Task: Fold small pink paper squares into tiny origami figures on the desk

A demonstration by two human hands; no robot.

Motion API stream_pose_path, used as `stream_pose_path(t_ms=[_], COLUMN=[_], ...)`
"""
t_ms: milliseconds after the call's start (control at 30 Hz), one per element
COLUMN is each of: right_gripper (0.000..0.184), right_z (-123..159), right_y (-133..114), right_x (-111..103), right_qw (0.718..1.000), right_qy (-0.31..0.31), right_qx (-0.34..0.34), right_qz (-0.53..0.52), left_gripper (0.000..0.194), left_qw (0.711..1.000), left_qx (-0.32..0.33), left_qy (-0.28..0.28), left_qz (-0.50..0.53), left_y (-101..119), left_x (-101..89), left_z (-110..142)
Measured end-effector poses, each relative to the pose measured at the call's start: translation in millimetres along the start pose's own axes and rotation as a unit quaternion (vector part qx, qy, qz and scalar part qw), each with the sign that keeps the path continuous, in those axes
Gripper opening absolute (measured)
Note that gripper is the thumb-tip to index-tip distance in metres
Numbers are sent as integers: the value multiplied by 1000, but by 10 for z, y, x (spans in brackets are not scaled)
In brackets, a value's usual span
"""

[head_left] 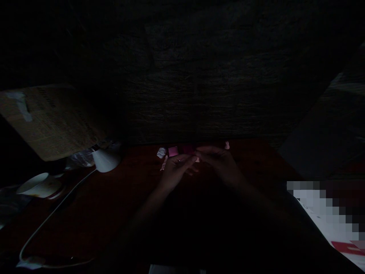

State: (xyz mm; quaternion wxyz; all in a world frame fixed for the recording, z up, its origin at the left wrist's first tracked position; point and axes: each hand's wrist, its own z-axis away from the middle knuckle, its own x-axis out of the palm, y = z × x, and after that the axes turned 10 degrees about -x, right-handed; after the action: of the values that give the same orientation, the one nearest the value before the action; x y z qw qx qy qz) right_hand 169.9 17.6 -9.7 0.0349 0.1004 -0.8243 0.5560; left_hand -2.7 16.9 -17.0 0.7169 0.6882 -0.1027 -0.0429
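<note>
The light is very dim, and my two hands meet over the far part of the table. My left hand (173, 170) is closed, thumb and forefinger pinched, with the other fingers curled below. My right hand (221, 161) pinches at the same spot from the right. A small pale pink piece (197, 159) shows at the fingertips; its kind is too dark to tell. Just behind the hands lie a pink square (173, 151) and a dark magenta thing (187, 148). Beside the left hand are a crumpled white piece (161, 153) and a pale pink strip (163, 163).
Another pale pink piece (227, 145) lies near the wall (196, 83). On the left stand a white cone-shaped lamp (106, 160) with its cord (58, 207), a paper cup (41, 185) and a cardboard box (54, 121). A white printed sheet (319, 220) lies at right.
</note>
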Motion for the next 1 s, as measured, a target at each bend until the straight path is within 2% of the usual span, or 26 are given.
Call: stream_pose_path(t_ms=[233,400,567,667,833,1000], right_gripper=[23,29,29,28,27,21], right_z=[15,8,20,42,72,69], right_y=[-40,-30,72,98,74,78], right_x=[25,7,8,46,90,68], right_qw=[999,999,998,999,998,996], right_qy=[-26,-13,16,-5,-61,-75], right_qx=[-2,-5,18,11,6,16], right_qz=[19,38,50,36,21,45], left_gripper=[41,36,38,39,30,33], left_qw=[998,994,984,984,988,991], left_qx=[-41,-60,-73,-67,-54,-36], left_qy=[-17,-21,16,22,11,-3], left_qz=[35,93,163,165,147,126], left_y=[-15,-27,-36,-34,-47,-55], left_x=[-12,-6,-36,-35,-8,-7], left_z=[-5,-17,-50,-46,-36,-49])
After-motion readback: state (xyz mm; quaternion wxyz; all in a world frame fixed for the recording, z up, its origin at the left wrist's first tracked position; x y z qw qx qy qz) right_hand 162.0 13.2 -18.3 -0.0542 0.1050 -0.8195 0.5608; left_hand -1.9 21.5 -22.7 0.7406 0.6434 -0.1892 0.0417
